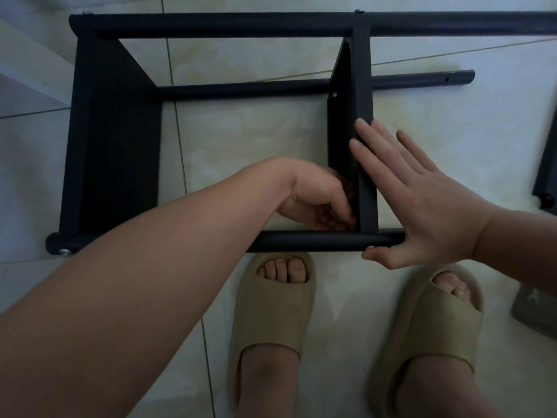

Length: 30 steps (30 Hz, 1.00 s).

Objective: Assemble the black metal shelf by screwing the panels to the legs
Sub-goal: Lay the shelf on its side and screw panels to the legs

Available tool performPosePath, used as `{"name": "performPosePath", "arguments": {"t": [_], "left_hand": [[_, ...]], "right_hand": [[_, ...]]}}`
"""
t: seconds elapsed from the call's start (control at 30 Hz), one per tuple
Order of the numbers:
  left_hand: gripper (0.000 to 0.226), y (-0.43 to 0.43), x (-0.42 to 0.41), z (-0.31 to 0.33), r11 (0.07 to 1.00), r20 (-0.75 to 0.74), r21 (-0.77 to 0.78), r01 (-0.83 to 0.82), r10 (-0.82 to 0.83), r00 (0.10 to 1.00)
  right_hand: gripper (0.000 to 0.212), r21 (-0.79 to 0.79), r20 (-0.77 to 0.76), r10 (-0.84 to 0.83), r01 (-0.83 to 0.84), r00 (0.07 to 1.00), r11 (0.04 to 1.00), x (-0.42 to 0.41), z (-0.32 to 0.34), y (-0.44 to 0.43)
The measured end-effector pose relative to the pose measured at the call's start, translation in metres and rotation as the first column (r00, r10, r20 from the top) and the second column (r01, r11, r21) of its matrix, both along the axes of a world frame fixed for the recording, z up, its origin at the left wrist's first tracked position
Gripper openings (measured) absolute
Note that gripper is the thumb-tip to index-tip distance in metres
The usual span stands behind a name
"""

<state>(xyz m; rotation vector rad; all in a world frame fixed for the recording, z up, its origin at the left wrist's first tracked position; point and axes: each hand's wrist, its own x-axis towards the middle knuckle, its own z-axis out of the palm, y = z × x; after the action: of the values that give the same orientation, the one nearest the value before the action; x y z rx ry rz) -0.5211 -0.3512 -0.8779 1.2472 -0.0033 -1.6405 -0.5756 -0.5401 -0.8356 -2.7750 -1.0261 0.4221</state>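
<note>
Head view, looking down: two feet in beige slippers, one (271, 312) at bottom centre and the other (428, 327) to its right, stand on pale tiled floor (256, 140) just in front of the shelf.

The left hand (316, 203), its forearm coming up from the lower left of the frame, is curled into the inside corner where the right-hand panel (340, 131) meets the near leg (307, 241). Its fingertips are hidden against the panel, so I cannot tell whether it holds anything. The right hand (422, 200) is flat with fingers straight, pressed against the outer side of that panel. Its thumb lies under the near leg beside a screw head (371, 247).

The shelf lies on its side at centre frame, its long axis running left to right. The round legs run across the frame, while both panels stand on edge, running from near to far. The left-hand panel (117, 146) sits at the legs' left ends, where another screw head (64, 252) shows at the near leg's end. Farther off, a leg (241, 89) lies on the tiles, ending right of the panel. The far leg (241, 25) passes out at the upper right edge.

A black panel piece (547, 164) lies at the right edge, a blurred grey object (536, 312) below it. A white ledge (30, 76) occupies the upper left.
</note>
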Motion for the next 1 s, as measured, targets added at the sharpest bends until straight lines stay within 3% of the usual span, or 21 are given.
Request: {"name": "performPosePath", "arguments": {"t": [0.2, 0.47, 1.0], "left_hand": [[0.024, 0.003, 0.001, 0.002, 0.999, 0.002, -0.022, 0.036, -0.036, 0.999], [0.015, -0.001, 0.014, 0.008, 0.952, 0.061, 0.193, 0.240, -0.255, 0.965], [0.014, -0.009, 0.013, 0.006, 0.966, 0.058, 0.185, 0.182, -0.196, 0.979]], "right_hand": [[0.126, -0.004, -0.001, -0.004, 0.004, 1.000, 1.000, 0.000, 0.000, 0.000], [0.126, -0.008, -0.004, -0.004, 0.004, 1.000, 1.000, 0.000, 0.001, 0.000], [0.125, 0.013, 0.008, 0.001, -0.001, 1.000, 1.000, 0.000, -0.001, 0.000]]}}
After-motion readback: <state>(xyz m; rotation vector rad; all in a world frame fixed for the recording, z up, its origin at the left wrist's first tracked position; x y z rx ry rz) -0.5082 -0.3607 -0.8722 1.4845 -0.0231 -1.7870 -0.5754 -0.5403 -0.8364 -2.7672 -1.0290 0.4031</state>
